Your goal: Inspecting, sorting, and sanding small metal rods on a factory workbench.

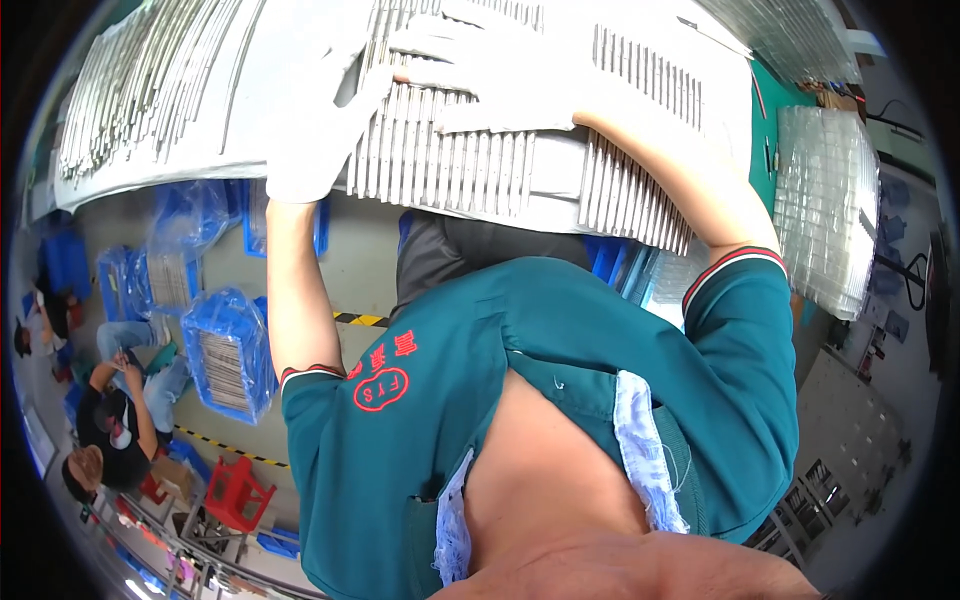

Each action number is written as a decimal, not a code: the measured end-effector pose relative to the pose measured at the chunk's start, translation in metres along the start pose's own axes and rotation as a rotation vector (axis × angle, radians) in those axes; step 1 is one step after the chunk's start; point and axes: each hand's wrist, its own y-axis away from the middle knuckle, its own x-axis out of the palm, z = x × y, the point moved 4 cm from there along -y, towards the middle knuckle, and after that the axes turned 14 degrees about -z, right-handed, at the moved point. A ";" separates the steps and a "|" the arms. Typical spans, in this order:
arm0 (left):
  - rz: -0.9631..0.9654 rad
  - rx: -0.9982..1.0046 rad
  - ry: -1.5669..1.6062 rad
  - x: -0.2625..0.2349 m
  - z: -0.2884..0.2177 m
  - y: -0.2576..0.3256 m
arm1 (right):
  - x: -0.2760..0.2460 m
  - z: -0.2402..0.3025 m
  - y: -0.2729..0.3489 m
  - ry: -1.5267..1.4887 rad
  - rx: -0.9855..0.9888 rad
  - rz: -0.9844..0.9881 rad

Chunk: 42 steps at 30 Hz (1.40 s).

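Observation:
Slim grey metal rods (440,160) lie side by side in a row on the white-covered table (555,165). My right hand (500,80), in a white glove, rests over the upper part of this row with its fingers stretched out and spread. A bare fingertip shows from that glove. At the row's left edge is my left hand (310,130), also white-gloved, its thumb and fingers apart, the thumb side against the rods. Glare washes out part of both gloves. More rods (635,195) lie in a row under my right forearm, with another group (650,70) beyond it.
Loose long rods (150,80) spread over the table's far left. Clear plastic trays (825,205) are stacked at the right beside a green mat (765,150). Bagged blue crates (228,355) of rods stand on the floor left, near a seated person (120,410) and a red stool (238,492).

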 end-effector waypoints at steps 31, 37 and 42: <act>0.027 -0.043 0.042 -0.003 -0.007 -0.005 | -0.008 -0.009 0.024 0.115 -0.023 0.001; 0.016 -0.013 0.009 -0.004 -0.009 -0.006 | -0.013 -0.009 0.027 0.101 0.000 0.028; 0.001 0.028 0.014 -0.005 -0.007 -0.008 | -0.013 -0.014 0.033 0.006 0.117 0.112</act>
